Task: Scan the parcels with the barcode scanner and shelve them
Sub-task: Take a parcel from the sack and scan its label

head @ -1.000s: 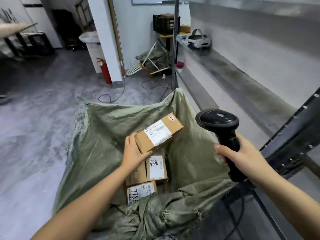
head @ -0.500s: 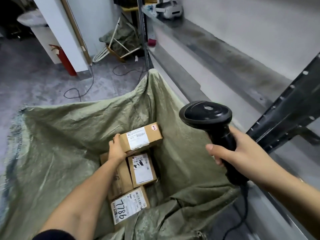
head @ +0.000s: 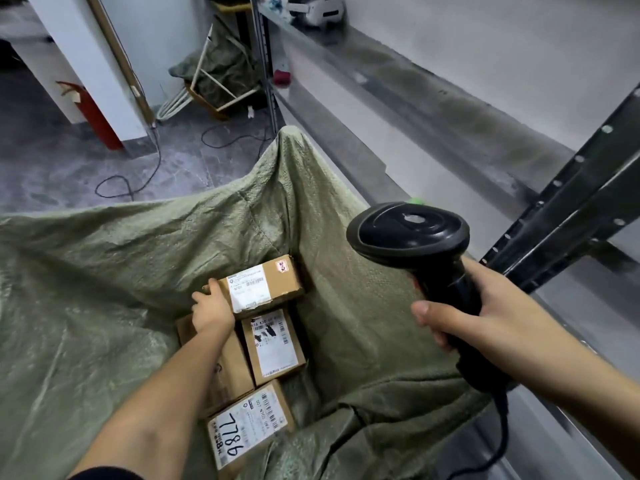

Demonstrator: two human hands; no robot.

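1. inside the green woven sack (head: 104, 289), spread wide on the floor, four brown parcels lie in a cluster against its far right fold.
2. the left hand (head: 211, 308) reaches down into the sack and grips the farthest parcel (head: 263, 287) by its near left end. the fingers curl round that end, so how far they wrap underneath cannot be told.
3. this parcel lies with its white barcode label facing up, an attitude that suits reading from above.
4. the right hand (head: 485, 317) holds the black barcode scanner (head: 426, 258) by its handle, fingers wrapped round the grip. the head is raised above and to the right of the parcels, well apart from them, and its cable hangs down near the right edge of the sack.
5. the labelled parcel (head: 272, 344) and the numbered parcel (head: 249, 424), marked by hand "7786", lie nearer, labels up. a plain parcel (head: 228, 368) lies partly under the left forearm.
6. the metal shelf (head: 433, 112) runs along the right, close to the sack, probably so that a scanned parcel needs only a short carry.
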